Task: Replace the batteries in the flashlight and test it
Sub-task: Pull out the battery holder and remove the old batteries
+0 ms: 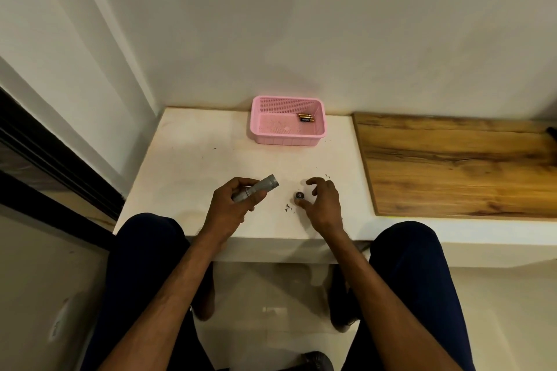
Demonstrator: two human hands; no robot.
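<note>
My left hand [229, 208] is clamped on the silver metal flashlight [255, 188]; my right hand [322, 202] hovers, fingers spread, beside what looks like its small dark end cap [299, 196] on the white bench [193, 159].

Left hand [226, 207] grips flashlight [255, 188]; right hand [323, 201] hovers over cap [299, 196].

No legible text, batteries [306, 117] perhaps labelled, too small

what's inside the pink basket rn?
The pink basket holds a small cluster of batteries at its back right corner. The rest of its mesh floor is bare. Exact battery count is unclear; they overlap.
</note>
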